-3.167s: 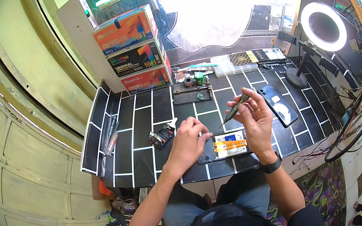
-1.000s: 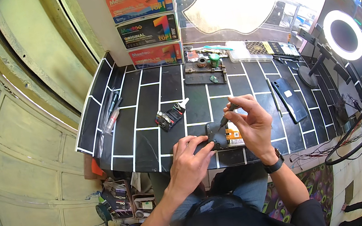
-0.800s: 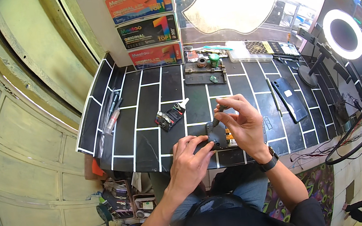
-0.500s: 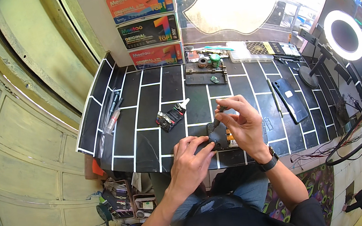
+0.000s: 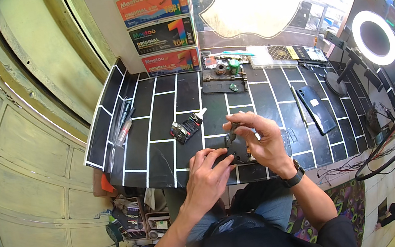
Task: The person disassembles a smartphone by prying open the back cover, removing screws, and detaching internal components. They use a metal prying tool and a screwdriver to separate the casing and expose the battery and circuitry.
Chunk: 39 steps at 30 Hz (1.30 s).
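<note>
A dark phone with its back off (image 5: 243, 153) lies near the table's front edge, its orange-marked inside partly covered by my right hand. My left hand (image 5: 208, 171) holds its near left corner, with the thumb by the near edge and fingertips on top. Above the phone's left half, my right hand (image 5: 263, 139) pinches a small dark screwdriver (image 5: 232, 132) between thumb and fingers. The screwdriver points down at the phone; its tip is too small to make out. A dark watch (image 5: 293, 174) is on my right wrist.
A small black packet (image 5: 186, 128) lies beyond my left hand. Right of the phone are another dark phone (image 5: 316, 110) and a thin rod (image 5: 300, 105). A board holder (image 5: 212, 87) with small tins stands farther back. Pens (image 5: 123, 116) lie left, and a ring light (image 5: 357, 41) stands right.
My right hand has shifted a little left, and the screwdriver stands more upright over the phone's left part. My left hand and the phone look unmoved.
</note>
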{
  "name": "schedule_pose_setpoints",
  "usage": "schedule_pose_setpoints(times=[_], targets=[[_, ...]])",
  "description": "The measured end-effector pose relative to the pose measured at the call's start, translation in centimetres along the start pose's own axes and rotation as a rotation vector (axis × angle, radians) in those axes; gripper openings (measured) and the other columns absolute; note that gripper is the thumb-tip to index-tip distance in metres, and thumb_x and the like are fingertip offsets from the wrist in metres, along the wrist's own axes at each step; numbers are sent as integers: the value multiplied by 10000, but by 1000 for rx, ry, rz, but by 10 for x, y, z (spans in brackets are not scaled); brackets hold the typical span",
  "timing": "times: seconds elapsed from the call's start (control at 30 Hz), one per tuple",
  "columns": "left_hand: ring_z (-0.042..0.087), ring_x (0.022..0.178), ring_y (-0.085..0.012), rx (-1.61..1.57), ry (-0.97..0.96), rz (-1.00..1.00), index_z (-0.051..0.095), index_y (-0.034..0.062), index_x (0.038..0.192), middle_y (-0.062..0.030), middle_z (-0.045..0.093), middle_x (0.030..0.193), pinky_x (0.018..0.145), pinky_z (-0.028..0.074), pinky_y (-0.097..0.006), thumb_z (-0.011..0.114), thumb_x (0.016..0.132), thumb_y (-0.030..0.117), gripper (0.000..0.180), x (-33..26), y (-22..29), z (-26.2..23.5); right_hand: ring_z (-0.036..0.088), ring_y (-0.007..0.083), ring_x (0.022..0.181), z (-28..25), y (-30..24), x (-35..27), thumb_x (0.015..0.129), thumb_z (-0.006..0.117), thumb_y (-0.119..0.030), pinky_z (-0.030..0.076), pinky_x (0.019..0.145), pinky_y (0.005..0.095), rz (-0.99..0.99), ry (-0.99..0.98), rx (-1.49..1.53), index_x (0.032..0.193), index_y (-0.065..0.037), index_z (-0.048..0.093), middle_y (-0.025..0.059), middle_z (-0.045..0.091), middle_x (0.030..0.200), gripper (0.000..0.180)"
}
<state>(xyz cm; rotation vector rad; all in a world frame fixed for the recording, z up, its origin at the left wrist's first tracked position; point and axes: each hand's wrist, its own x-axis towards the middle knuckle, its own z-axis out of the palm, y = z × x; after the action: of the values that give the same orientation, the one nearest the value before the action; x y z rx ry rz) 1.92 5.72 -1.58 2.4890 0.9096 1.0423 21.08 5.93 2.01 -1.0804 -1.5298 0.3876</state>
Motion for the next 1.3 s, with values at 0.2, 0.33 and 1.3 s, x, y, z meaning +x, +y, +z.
schedule_pose_setpoints(times=[0.2, 0.33, 1.3], targets=[[614, 1119, -280, 0, 0, -3, 774, 79, 1114, -59, 713, 1182, 914, 464, -418, 821, 826, 117, 294, -1, -1, -2, 726, 248, 993, -7, -1, 1, 895, 721, 44, 507, 990, 387, -44, -37, -47, 1222, -59, 727, 106, 756, 1001, 342], [614, 1122, -281, -2, -8, -1, 775, 81, 1117, -58, 713, 1183, 916, 462, -420, 822, 824, 114, 299, 1, -1, -1, 694, 230, 1134, -2, -3, 0, 922, 681, 67, 476, 1051, 375, -10, -9, -25, 1244, -45, 714, 144, 747, 1110, 342], [613, 1125, -280, -6, -4, -18, 781, 64, 1102, -59, 712, 1181, 937, 462, -415, 818, 824, 108, 284, 1, 1, -2, 689, 285, 964, 7, 1, -8, 860, 717, 71, 513, 898, 392, 135, 107, 194, 1231, -48, 721, 133, 731, 1050, 389]])
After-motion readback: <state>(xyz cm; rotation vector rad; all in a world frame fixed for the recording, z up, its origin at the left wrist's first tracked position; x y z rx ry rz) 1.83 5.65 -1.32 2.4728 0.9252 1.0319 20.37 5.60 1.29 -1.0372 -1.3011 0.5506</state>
